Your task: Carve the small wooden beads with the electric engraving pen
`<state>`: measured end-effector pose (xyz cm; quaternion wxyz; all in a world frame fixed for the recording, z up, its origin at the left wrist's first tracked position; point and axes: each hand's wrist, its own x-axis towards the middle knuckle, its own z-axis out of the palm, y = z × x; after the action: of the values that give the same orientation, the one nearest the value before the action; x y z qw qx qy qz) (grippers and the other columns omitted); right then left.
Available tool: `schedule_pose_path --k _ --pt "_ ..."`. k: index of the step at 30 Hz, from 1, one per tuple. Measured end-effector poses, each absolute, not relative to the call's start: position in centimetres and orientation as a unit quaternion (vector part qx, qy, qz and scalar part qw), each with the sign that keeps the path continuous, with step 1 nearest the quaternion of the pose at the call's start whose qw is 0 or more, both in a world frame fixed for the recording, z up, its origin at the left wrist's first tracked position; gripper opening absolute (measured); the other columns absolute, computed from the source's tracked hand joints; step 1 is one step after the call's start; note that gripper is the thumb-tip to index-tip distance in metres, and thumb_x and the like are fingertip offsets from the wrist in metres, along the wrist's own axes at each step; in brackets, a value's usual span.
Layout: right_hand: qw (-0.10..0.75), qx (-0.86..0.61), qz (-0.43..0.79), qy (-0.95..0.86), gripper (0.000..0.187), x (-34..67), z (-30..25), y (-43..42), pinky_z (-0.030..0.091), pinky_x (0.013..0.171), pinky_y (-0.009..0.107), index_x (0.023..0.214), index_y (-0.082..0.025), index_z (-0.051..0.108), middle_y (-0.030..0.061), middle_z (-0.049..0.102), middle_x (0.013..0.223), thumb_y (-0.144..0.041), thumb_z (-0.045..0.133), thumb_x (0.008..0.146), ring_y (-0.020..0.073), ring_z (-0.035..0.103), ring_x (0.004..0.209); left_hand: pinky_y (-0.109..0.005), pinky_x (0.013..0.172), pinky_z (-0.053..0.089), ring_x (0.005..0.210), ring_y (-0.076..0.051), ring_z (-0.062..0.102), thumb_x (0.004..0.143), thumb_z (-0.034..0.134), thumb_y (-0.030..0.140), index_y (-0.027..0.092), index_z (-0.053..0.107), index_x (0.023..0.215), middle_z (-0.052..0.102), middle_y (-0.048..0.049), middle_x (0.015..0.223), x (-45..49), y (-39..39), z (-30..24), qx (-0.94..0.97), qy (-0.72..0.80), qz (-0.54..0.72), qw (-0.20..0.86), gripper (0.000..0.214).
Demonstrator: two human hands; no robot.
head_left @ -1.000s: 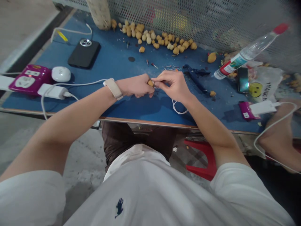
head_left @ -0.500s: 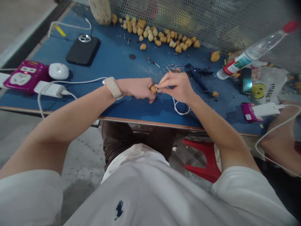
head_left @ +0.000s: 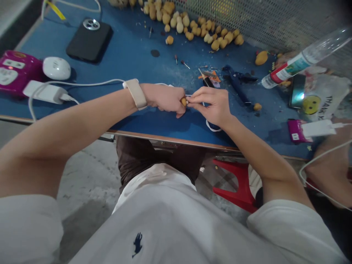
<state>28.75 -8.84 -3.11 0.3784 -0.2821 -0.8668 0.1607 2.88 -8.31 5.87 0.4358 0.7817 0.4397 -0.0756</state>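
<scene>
My left hand (head_left: 169, 98), with a pale band (head_left: 136, 94) on its wrist, is closed around a small yellow-brown rounded piece (head_left: 183, 101) above the front of the blue table. Part of that piece is hidden by the fingers. Facing it, my right hand (head_left: 213, 104) is closed in a pinch at the piece's right side. A tiny pale bit (head_left: 187, 102) shows at those fingertips; whether it belongs to the piece I cannot tell. Just beyond the right hand lie a dark-handled slim tool (head_left: 207, 81) and dark blue pliers (head_left: 237, 86).
Several yellow-brown gourd-shaped pieces (head_left: 194, 29) line the mesh screen (head_left: 253, 22). A black phone (head_left: 89, 42) and purple power strip (head_left: 20, 73) stand left. A plastic bottle (head_left: 288, 69) leans at right, near a printed bag (head_left: 327, 95). A red stool (head_left: 238, 187) is below.
The camera view has shifted, with the table's things sliding up and outward in it. Both hands keep together at the small piece, and their grip looks much the same.
</scene>
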Motion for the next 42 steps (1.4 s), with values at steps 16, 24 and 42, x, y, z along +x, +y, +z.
schedule_pose_path --k 16,24,42 --pt "0.379 -0.315 0.224 -0.841 0.047 28.2 -2.5 -9.5 0.081 0.106 0.057 0.102 -0.033 0.095 0.0041 0.092 0.109 -0.078 0.093 0.116 0.0321 0.093 0.110 -0.041 0.069 0.036 0.055 -0.021 0.048 0.085 0.087 0.022 0.020 0.084 0.074 0.055 -0.0027 0.058 3.1 -7.6 3.6 0.800 0.444 -0.034 0.401 0.011" --pt "0.371 -0.320 0.189 -0.851 0.037 28.3 -2.2 -9.3 0.080 0.118 0.060 0.127 -0.036 0.101 0.0053 0.095 0.126 -0.068 0.084 0.125 0.0331 0.094 0.120 -0.040 0.066 0.033 0.059 -0.018 0.045 0.097 0.089 0.016 0.023 0.078 0.075 0.048 0.0018 0.051 2.9 -9.2 5.1 0.775 0.487 0.019 0.403 0.026" --pt "0.464 -0.384 0.249 -0.759 0.053 27.7 -4.2 -9.4 0.080 0.129 0.067 0.127 -0.034 0.086 0.0062 0.090 0.128 -0.071 0.113 0.100 0.0363 0.092 0.133 -0.030 0.056 0.052 0.065 -0.019 0.072 0.114 0.082 0.080 0.020 0.077 0.097 0.075 -0.0095 0.085 1.9 -8.4 3.1 0.683 0.302 0.197 0.635 0.063"
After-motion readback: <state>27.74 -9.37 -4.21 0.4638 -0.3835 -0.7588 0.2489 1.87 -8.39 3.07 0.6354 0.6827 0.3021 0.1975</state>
